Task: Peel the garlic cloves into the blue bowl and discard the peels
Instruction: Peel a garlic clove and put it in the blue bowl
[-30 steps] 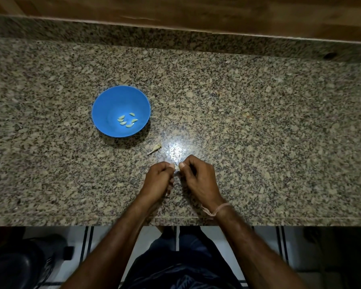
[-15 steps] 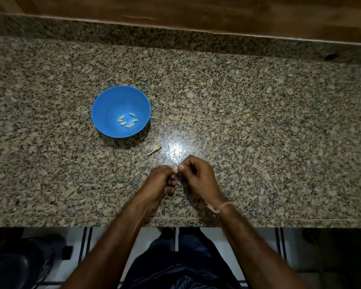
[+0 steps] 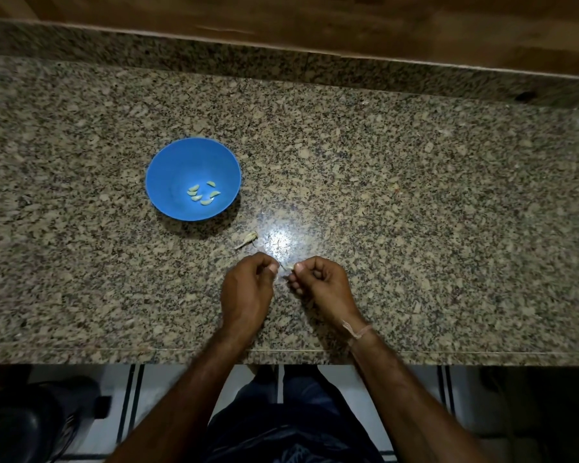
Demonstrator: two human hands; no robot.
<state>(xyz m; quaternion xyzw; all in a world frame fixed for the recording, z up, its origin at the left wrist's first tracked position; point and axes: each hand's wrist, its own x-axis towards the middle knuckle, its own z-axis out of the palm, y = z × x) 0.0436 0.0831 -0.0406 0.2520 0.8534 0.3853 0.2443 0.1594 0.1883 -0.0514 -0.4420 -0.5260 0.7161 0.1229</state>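
- Nearest, below the counter's front edge and well this side of the blue bowl point(image 3: 168, 172), dark trousers point(image 3: 291, 429) show over a pale tiled floor point(image 3: 348, 379).
- 2 bare forearms reach up over that edge onto the speckled granite counter point(image 3: 432, 228), which also bears the bowl.
- A thin thread point(image 3: 358, 330) is tied round the right wrist, on the nearer right side of the bowl.
- The left hand point(image 3: 248, 289) is nearer than the bowl and a little to its right, with its fingers curled in and its thumb tip forward.
- The right hand point(image 3: 321, 285) is just beside it, farther from the bowl, with its fingers also curled.
- The right thumb and forefinger pinch a small pale garlic clove point(image 3: 291, 267), held above the counter, near the bowl but outside it.
- A thin strip of peel point(image 3: 282, 265) runs from the clove toward the left thumb. It is too small to tell whether the left hand actually grips it.
- A pale scrap point(image 3: 248, 239), perhaps a stem, lies on the counter between the hands and the bowl, just off the bowl's near right side.
- The bowl stands upright, and 6 peeled cloves point(image 3: 203, 194) lie in its bottom.
- Beyond the bowl, a low granite ledge point(image 3: 281, 66) runs along the back, with a wooden board point(image 3: 315, 21) behind it.
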